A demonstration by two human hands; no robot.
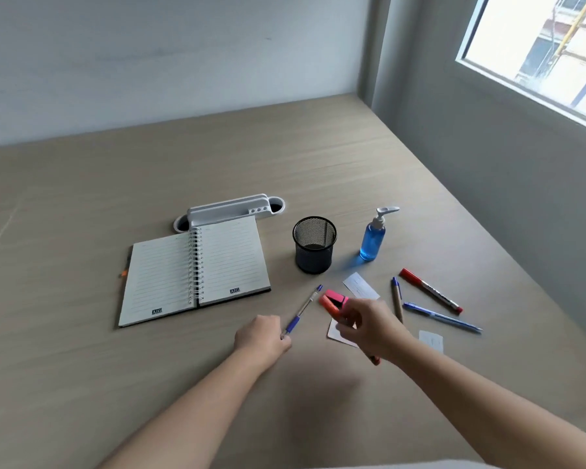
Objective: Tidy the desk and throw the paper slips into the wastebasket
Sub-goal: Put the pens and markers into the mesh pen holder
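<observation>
My right hand (369, 328) grips two highlighters, an orange one (329, 305) and a pink one (336, 296), just above the desk. My left hand (261, 338) pinches the lower end of a blue ballpoint pen (303, 310) that lies on the desk. Three white paper slips lie nearby: one (361, 286) behind my right hand, one (335, 333) partly under it, one (431, 340) to its right. A black mesh pen cup (314, 244) stands behind the pen. No wastebasket is in view.
An open spiral notebook (193, 272) lies at the left, with a white cable tray (229, 208) behind it. A blue pump bottle (373, 236) stands right of the cup. A red marker (432, 291), a brown pen (397, 301) and a blue pen (442, 316) lie at the right.
</observation>
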